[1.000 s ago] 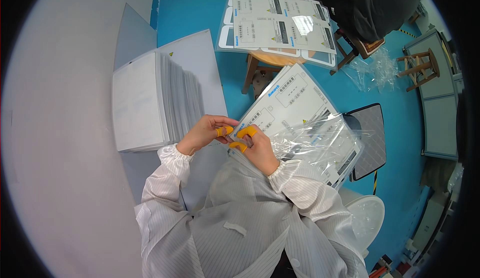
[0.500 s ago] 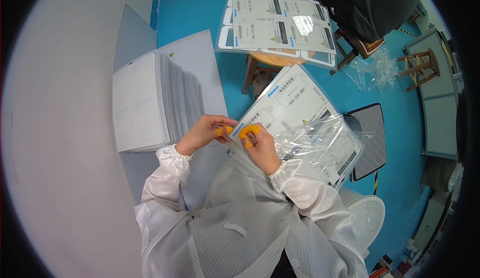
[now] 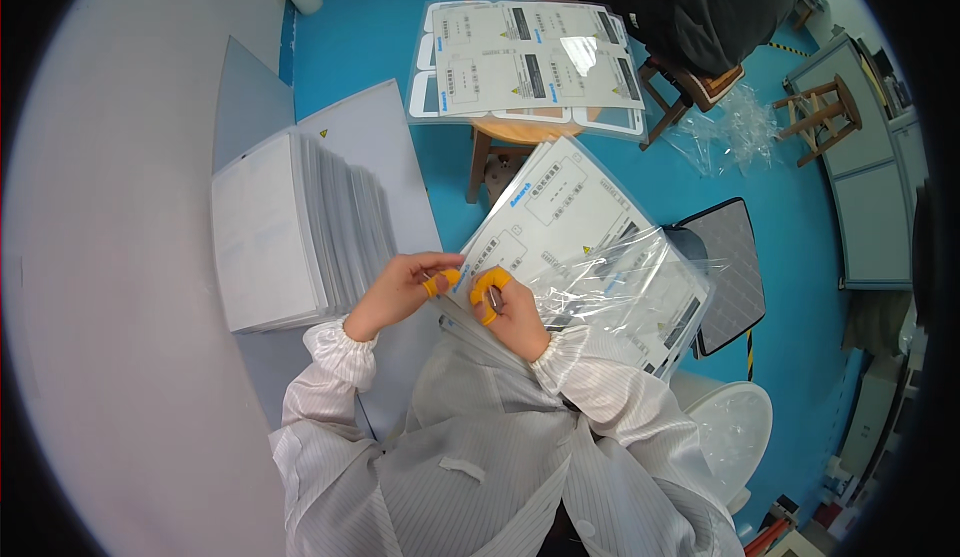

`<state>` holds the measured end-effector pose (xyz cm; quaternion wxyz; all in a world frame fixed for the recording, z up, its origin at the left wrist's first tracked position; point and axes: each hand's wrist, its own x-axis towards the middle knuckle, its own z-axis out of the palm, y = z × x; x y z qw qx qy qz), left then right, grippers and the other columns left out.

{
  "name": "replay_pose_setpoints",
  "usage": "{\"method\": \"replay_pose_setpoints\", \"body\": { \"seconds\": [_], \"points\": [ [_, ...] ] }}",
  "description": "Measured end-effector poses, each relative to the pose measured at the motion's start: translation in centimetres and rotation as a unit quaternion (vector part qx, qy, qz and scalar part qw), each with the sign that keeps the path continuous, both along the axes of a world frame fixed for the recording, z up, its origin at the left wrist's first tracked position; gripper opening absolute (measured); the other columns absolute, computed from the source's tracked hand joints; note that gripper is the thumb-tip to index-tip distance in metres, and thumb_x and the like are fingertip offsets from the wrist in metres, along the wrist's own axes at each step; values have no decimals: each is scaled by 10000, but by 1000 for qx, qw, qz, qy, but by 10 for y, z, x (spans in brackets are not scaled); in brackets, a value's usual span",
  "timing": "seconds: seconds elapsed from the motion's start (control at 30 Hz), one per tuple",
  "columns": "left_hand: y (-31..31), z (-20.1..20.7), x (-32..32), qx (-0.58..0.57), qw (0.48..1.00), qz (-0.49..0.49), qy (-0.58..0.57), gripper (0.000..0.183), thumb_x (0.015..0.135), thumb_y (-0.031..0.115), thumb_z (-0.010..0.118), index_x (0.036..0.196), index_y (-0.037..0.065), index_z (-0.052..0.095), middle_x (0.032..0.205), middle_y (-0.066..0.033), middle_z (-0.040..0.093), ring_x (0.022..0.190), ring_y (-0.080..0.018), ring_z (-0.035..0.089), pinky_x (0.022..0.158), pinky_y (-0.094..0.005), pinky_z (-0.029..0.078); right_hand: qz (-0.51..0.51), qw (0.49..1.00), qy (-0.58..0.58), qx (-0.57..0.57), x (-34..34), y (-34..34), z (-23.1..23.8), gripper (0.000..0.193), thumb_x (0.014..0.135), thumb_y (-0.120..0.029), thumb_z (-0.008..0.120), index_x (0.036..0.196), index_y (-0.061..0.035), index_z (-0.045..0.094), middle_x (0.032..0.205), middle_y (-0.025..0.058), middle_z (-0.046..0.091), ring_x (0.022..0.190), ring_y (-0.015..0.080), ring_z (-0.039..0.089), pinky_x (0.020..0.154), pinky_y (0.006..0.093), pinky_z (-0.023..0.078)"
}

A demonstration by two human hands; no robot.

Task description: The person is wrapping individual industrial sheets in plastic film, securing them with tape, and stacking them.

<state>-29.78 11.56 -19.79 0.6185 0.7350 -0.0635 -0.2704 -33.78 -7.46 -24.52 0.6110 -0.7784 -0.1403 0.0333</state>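
Observation:
A stack of white printed sheets [image 3: 560,197] lies slanted across my lap, with black print, blue lettering and small yellow triangles. Clear crinkled film [image 3: 590,292] covers its lower right part. My left hand [image 3: 395,292], a yellow finger cot on the thumb, pinches the left corner of the top sheet. Close beside it, my right hand [image 3: 515,317] is curled over the sheet's edge, with yellow cots on thumb and index finger. Those fingers are closed in a ring; a small dark, shiny bit shows between them, too small to name.
At left, a thick stack of sheets [image 3: 265,237] stands on a grey board [image 3: 405,182]. Ahead, more printed sheets [image 3: 540,57] rest on a wooden stool [image 3: 515,132]. Another person [image 3: 720,7] sits beyond. Crumpled film [image 3: 725,132], a dark padded panel [image 3: 730,277] and a white bin [image 3: 735,437] are at right.
The view has shifted a little, so the scene sits slightly lower and further left. Both hands stay at the sheet's left corner; the right fingers have curled slightly.

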Motion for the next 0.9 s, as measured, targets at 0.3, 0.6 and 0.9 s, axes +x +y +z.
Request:
{"method": "replay_pose_setpoints", "body": {
  "seconds": [0.3,0.6,0.9],
  "points": [
    [3,-15,13,49,997,-5,52,241,867,49,566,1098,9,619,896,-68,655,715,-110,601,614,-250,535,-244,912,-20,329,17,-55,31,338,955,-339,384,909,-25,501,945,156,578,845,226,577,853,342,461],
    [13,-13,34,-63,992,-99,39,313,861,79,574,1171,38,581,951,-71,652,758,-112,600,633,-237,521,-226,787,143,555,30,-114,32,204,941,-167,355,761,-101,423,612,-5,397,440,74,301,474,236,320],
    [-61,46,63,116,983,-129,-55,332,870,57,550,1201,49,562,838,-42,641,724,-56,537,612,-198,463,-190,802,159,543,22,-93,43,180,947,-195,396,796,-99,411,613,-2,391,423,64,301,392,207,281]
  ]
}}
